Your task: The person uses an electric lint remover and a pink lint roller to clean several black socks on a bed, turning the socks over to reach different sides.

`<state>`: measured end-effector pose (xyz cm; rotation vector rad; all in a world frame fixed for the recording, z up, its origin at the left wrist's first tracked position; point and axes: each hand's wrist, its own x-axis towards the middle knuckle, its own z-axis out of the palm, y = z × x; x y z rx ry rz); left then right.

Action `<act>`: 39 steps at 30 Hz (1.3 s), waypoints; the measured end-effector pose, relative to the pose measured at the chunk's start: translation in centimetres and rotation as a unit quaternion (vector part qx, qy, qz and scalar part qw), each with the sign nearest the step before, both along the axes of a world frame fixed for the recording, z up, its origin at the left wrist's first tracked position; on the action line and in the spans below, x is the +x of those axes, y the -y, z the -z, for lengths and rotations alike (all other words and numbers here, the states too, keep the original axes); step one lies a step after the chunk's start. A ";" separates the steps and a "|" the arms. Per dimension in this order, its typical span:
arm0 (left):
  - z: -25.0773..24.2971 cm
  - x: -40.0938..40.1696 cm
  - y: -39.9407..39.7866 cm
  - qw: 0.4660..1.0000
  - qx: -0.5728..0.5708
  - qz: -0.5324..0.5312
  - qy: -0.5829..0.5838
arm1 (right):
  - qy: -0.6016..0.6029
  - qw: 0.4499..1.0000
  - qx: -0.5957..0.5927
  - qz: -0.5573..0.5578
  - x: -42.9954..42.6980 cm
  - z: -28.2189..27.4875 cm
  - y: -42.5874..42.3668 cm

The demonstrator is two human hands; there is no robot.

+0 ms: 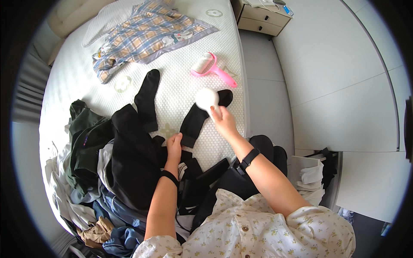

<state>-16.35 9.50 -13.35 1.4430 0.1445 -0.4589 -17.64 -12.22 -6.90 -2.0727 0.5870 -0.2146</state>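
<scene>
My right hand (224, 121) grips the handle of a white round-headed device, which looks like a fabric shaver (206, 98). Its head lies over the foot part of a black sock (193, 125), hiding some of it. At that sock's cuff, my left hand (174, 146) pinches the edge between thumb and fingers. A second black sock (148, 101) lies flat on the mattress to the left, toe pointing away from me. Beyond the shaver rests a pink-handled lint roller (214, 69) with a white roll.
A heap of clothes, with a black garment (132, 161) and a dark green one (85, 145), covers the bed's left side. A plaid blanket (145, 35) lies farther up the mattress (174, 77). At right are a nightstand (264, 17), white cabinets (342, 106) and an open drawer (298, 161) of clothing.
</scene>
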 end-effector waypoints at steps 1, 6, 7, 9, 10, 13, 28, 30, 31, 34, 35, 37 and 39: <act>-0.6 -0.1 0.7 0.999 0.019 -0.027 -0.015 | -0.028 0.999 0.022 -0.038 -0.5 0.1 -0.5; 1.2 0.1 -1.2 0.998 0.056 -0.002 0.003 | -0.059 0.983 0.067 -0.161 -1.2 -0.5 -1.6; 1.0 0.1 -0.6 0.999 0.043 0.010 0.024 | -0.057 0.987 0.079 -0.128 -1.0 -0.2 -0.5; 1.0 0.1 -0.3 0.998 0.031 0.021 0.045 | -0.046 0.997 0.053 -0.033 -0.1 0.8 1.8; 1.5 0.2 -0.4 0.997 0.028 0.027 0.068 | -0.028 0.997 0.067 0.003 0.3 0.9 2.7; 2.6 0.2 -1.2 0.994 0.031 0.034 0.102 | -0.011 0.998 0.055 0.041 0.5 -0.3 2.2; 1.6 0.2 -0.8 0.993 0.070 0.030 0.088 | -0.136 0.947 0.069 -0.282 0.8 -1.3 0.1; 1.4 0.1 -0.7 0.993 0.078 0.029 0.080 | -0.119 0.959 0.097 -0.239 0.9 -0.8 0.3; 1.3 0.2 -0.5 0.994 0.064 0.033 0.083 | -0.102 0.967 0.126 -0.194 0.9 -0.5 0.5; 1.4 0.3 -0.6 0.994 0.051 0.030 0.087 | -0.065 0.952 0.296 -0.044 1.5 -0.8 0.9; 1.5 0.2 -0.9 0.994 0.051 0.026 0.089 | -0.066 0.946 0.317 -0.027 1.5 -1.1 0.8; 1.7 0.3 -0.7 0.994 0.052 0.029 0.093 | -0.082 0.969 0.214 -0.088 0.7 -0.6 0.6; 1.9 0.3 -0.7 0.993 0.053 0.031 0.098 | -0.120 0.941 0.233 -0.213 -0.4 -0.1 0.0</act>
